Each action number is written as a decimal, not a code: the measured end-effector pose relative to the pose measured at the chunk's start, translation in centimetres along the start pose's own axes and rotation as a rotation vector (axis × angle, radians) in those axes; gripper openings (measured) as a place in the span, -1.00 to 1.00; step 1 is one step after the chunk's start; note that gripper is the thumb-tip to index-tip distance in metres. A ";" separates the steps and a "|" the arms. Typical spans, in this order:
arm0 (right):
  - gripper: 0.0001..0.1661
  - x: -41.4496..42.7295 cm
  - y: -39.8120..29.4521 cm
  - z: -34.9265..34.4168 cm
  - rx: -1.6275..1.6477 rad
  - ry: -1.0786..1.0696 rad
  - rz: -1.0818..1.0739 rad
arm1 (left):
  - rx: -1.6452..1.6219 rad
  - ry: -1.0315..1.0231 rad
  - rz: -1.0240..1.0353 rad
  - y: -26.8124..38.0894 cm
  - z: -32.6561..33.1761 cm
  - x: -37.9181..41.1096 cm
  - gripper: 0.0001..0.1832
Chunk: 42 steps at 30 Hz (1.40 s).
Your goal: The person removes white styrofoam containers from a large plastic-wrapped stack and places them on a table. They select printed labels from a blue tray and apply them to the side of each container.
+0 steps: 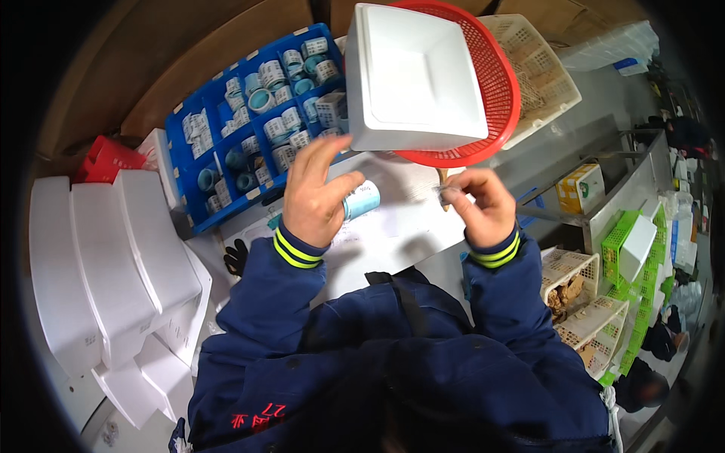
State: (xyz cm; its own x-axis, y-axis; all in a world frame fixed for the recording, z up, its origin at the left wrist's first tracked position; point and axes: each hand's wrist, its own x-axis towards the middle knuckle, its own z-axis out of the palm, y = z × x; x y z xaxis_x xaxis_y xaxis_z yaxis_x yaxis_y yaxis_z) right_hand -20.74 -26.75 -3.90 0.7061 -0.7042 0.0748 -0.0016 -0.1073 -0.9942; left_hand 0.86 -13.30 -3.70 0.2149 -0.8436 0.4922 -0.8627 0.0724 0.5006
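My left hand [314, 201] is over the white board [396, 240], with a roll of light-blue-backed labels [363, 200] at its thumb and palm. The hand covers part of the roll, so whether it grips it is unclear. Its raised fingers reach to the lower corner of a white foam box [422, 73]. To the right, my right hand [486, 206] pinches a small, thin greyish piece [447, 194], too blurred to name, between thumb and forefinger. Just behind those fingertips a narrow brown handle-like thing [443, 172] shows. The foam box sits, open side up, in a red plastic basket [504, 96].
A blue compartment tray [212, 107] with several label rolls stands at the back left. Stacked foam pieces [107, 266] are on the left, beside a black glove [235, 257]. Cream crates [552, 85], a metal-framed table [597, 195] and other people [643, 385] are on the right.
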 end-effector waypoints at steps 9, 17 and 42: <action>-0.24 2.7 1.3 -4.6 -0.574 -0.161 -0.043 | 0.175 -0.451 0.354 -1.7 1.9 10.0 -0.82; -0.07 5.8 -5.8 -5.8 -0.553 -0.099 -0.214 | -0.106 -0.200 0.243 0.8 -6.2 11.9 -0.66; -0.21 8.3 -8.3 0.9 -0.584 0.354 -0.421 | -0.099 0.153 0.114 5.3 -9.6 6.2 -0.65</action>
State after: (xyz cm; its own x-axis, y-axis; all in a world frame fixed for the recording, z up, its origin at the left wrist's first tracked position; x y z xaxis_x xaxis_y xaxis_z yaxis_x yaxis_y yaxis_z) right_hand -14.21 -31.06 4.87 0.4636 -0.6929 0.5522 -0.2247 -0.6948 -0.6832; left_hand 2.01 -13.03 8.88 0.1923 -0.7366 0.6484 -0.8380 0.2206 0.4991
